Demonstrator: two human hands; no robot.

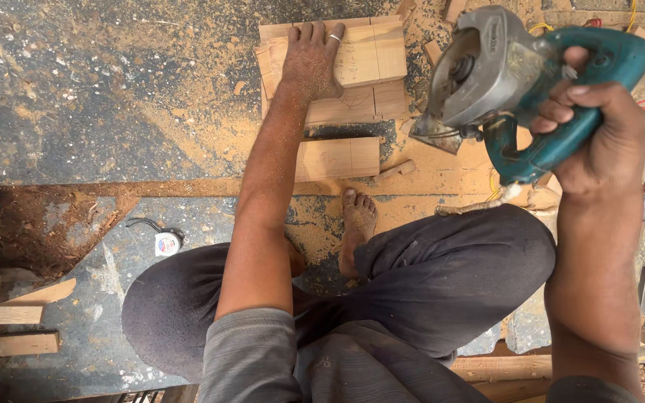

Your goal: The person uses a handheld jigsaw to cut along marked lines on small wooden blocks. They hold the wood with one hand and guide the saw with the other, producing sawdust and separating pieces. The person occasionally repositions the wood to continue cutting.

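Right hand [599,142] is wrapped tight around the teal handle of the circular saw [502,82], fingers [561,112] curled shut on the grip, the tool lifted clear and to the right of the wood blocks [360,67]. Left hand [311,56] lies flat on top of those blocks, fingers [315,31] stretched out side by side and pressing down, a ring on one of them. A separate cut block [337,158] sits just nearer the person than the stack, and a bare foot [357,224] rests nearer still, with the person sitting on the sawdust-covered floor [113,97].

Here's the worry: the holding hand is on the very wood the saw hangs beside, so if the blade comes down close to those fingers, any kick or slip could carry it into them. The blocks are loose, stacked pieces, held by palm pressure alone, and they may shift or pinch the blade. Sawdust underneath makes sliding likelier. The foot is in line with the stack, unprotected. One-handed control of the saw leaves little margin if it jerks. Whether the blade is spinning, I cannot tell. A small tape measure [167,242] lies well left of the foot, out of harm's way.
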